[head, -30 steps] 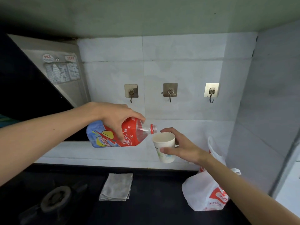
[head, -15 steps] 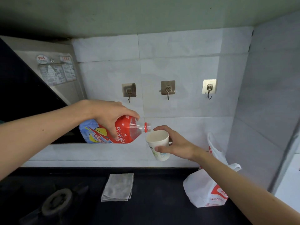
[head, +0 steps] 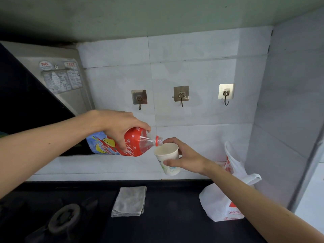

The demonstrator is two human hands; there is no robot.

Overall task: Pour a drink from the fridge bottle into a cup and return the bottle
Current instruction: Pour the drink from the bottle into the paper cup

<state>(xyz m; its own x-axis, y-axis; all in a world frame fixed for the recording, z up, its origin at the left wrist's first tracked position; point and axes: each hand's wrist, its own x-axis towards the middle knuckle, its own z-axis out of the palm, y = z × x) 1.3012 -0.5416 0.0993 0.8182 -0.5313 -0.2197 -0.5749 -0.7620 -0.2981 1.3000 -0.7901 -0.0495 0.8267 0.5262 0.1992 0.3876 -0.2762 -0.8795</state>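
Over the counter [head: 175,216], head view: the bottle [head: 135,144] lies almost level in the air, its mouth just above the left rim of the cup [head: 166,156], which is held up beside it, well clear of the counter.
Left hand [head: 121,127]: its grip is clamped over the bottle's red shoulder from above.
Right hand [head: 187,160]: its grip is clamped on the cup, thumb on the near wall and fingers round the far side, the forefinger close to the bottle's mouth.
Pour: no stream can be made out, and the level inside the cup cannot be told.
Risk, miss: the mouth sits at the rim's edge and not over the middle, so a drift of either hand would likely send drink down the cup's outside.
Risk, surge: a steeper tilt may bring the drink out in a gulp and splash it over the rim.
Risk, cup: it looks like thin paper, so a harder squeeze could buckle the wall and slop the drink.
Below: a folded cloth [head: 129,201] lies on the counter, with a burner [head: 64,218] to its left.
Right: a white bag [head: 222,200] stands under the right forearm.
Behind: three hooks [head: 181,95] on the tiled wall, and a hood [head: 66,81] behind the bottle's base.
In the way: nothing lies between mouth and cup, but the bag crowds the counter where the cup might be set down.
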